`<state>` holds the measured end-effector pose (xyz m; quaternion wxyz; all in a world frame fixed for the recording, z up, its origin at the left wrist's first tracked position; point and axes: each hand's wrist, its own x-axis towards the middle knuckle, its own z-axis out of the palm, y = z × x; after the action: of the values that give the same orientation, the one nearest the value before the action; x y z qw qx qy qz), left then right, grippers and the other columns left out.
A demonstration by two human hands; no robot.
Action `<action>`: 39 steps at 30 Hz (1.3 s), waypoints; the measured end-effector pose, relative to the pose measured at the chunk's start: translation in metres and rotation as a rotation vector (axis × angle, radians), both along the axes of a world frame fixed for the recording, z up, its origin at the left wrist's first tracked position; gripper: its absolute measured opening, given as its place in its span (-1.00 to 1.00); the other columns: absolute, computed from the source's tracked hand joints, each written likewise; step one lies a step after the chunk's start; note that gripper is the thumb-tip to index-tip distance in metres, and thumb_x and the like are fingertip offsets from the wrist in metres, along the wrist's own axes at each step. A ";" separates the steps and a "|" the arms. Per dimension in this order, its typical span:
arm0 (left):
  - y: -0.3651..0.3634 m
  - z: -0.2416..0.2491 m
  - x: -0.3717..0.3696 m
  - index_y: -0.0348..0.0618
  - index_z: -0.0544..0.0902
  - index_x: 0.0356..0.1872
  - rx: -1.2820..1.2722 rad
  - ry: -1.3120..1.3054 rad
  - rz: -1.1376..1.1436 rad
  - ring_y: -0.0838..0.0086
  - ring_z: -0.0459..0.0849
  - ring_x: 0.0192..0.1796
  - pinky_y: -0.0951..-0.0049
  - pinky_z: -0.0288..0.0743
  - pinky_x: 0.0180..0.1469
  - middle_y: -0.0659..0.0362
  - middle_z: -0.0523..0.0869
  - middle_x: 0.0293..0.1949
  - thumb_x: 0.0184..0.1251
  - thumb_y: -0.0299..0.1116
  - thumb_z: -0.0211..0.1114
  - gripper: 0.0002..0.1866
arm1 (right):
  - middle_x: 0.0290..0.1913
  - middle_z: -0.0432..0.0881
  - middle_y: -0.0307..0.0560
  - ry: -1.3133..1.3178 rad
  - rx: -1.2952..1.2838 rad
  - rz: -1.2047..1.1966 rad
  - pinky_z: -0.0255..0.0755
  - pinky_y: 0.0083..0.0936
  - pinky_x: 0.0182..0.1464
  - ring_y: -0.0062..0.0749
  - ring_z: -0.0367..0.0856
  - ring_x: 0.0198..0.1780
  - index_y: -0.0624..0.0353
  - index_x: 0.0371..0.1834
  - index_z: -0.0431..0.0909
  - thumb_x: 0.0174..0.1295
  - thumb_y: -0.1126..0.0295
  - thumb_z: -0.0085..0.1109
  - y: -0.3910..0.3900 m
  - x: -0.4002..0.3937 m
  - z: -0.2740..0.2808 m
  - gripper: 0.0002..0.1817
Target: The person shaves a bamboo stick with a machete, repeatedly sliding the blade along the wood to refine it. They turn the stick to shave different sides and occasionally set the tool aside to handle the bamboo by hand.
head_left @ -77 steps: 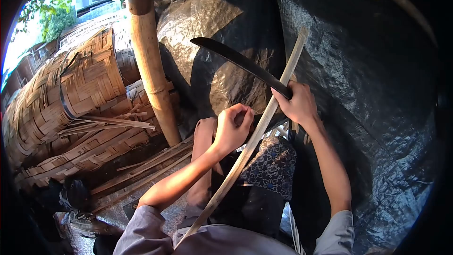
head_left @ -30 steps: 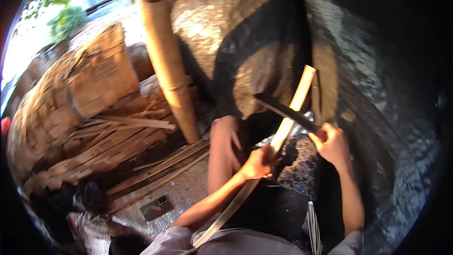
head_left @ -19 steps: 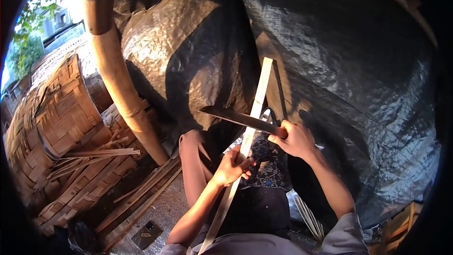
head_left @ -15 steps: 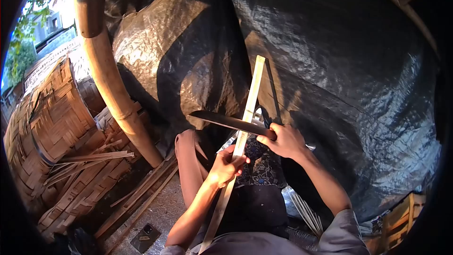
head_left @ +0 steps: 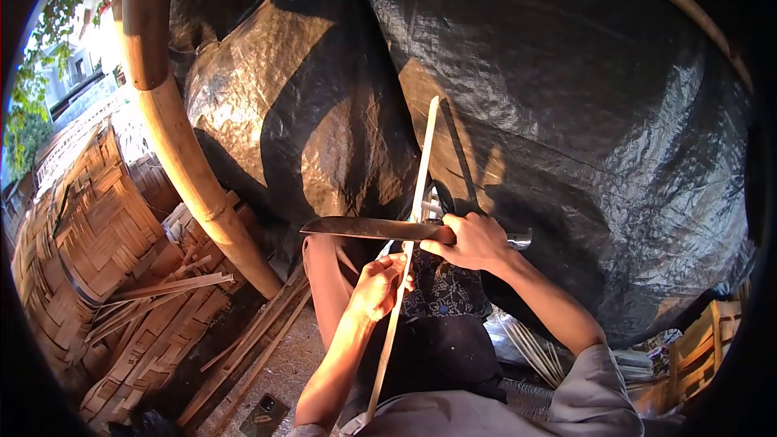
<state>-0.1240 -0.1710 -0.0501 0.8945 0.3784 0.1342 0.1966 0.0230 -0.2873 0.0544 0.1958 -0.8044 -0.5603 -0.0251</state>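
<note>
My left hand [head_left: 377, 288] is closed around a long pale bamboo strip [head_left: 424, 154], which stands tilted from my lap up toward the black tarp. Its narrow edge faces me. In my right hand [head_left: 473, 243] is the handle of a machete [head_left: 356, 227], its dark blade pointing left. The blade crosses the strip just above my left hand, seemingly touching it, though exact contact is hard to tell. Below, a dark patterned cloth [head_left: 445, 291] covers part of my lap.
Black tarp [head_left: 566, 137] hangs in front. A bamboo pole [head_left: 190, 170] leans at left, beside woven bamboo [head_left: 105, 226] and loose strips [head_left: 251, 344]. A phone [head_left: 265, 415] lies on the floor. Thin sticks [head_left: 530, 348] and a wooden crate [head_left: 708, 344] are at right.
The bamboo strip has turned from its broad face to its narrow edge. The machete blade has swung closer to level, and its tip has shifted left and down.
</note>
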 end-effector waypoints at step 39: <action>-0.028 -0.050 0.008 -0.23 0.48 -0.38 0.007 0.266 -0.077 0.60 0.37 -0.73 0.64 0.25 -0.70 0.23 0.47 -0.61 0.42 -0.28 -0.02 -0.74 | -0.65 0.56 0.10 0.173 -0.272 -0.009 0.51 -0.20 -0.40 0.01 0.61 -0.50 0.10 -0.47 0.60 -0.04 -0.36 0.01 -0.019 0.041 -0.101 -0.34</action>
<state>-0.1163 -0.1994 -0.1004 0.8743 0.4093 0.2363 0.1108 0.0636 -0.3066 -0.0463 0.1327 -0.8251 -0.5361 0.1196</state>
